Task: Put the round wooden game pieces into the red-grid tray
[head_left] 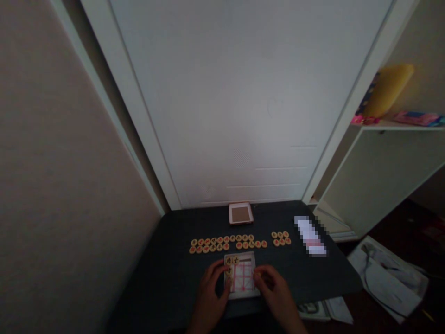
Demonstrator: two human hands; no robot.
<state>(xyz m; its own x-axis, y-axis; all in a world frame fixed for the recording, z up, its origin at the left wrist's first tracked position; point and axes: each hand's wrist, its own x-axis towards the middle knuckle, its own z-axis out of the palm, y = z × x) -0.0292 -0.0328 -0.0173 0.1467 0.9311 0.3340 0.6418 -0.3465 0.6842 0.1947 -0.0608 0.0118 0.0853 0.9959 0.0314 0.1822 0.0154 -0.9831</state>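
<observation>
"So, what does the shallow white tray (pixel 242 295) hold?"

"Round wooden discs (pixel 235 260) with dark characters, gathered in its upper left corner and down its left side. A paper with a pinkish-red grid (pixel 244 277) covers most of the floor. It sits near the front of the dark table (pixel 167 271), between the hands."

"And the other container?"

"A shallow lid (pixel 241 214), brown inside with a pale border, lies by the white door (pixel 239 116). Between it and the tray, more discs (pixel 219 247) run in two rows, with a group of six (pixel 280 235) to the right, three over three."

"What can't you make out?"

"The pale thing (pixel 311 236) on the right is pixelated. Most of the characters are too small to read, and both forearms are cut off below."

"The fingers?"

"On the left hand (pixel 212 290), thumb and forefinger are parted at the tray's left wall, the thumb at the lowest disc; whether they grip, I can't tell. On the right hand (pixel 274 286), the fingertips come close together at the right wall. Whether something is pinched there, I can't tell."
</observation>
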